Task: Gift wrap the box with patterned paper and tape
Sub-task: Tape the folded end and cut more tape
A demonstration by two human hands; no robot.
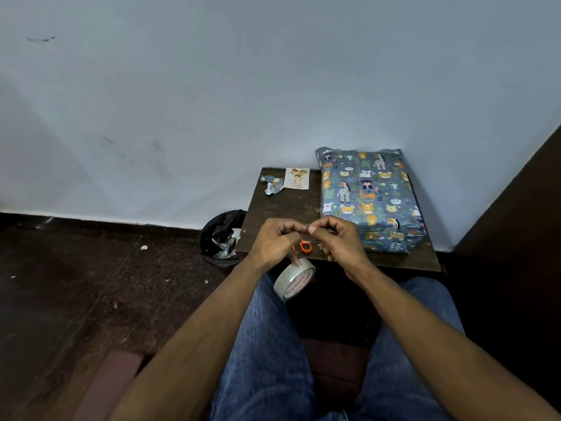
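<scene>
Near the wrapped box point(372, 200), our left hand point(274, 241) grips the tape roll point(294, 279); our right hand point(337, 238) pinches its end.

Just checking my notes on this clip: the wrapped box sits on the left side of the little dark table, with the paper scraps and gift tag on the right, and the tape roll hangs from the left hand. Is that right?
The sides are swapped. In the head view the wrapped box sits on the right side of the table, with the paper scraps and gift tag on the left. The tape roll does hang from the left hand.
</scene>
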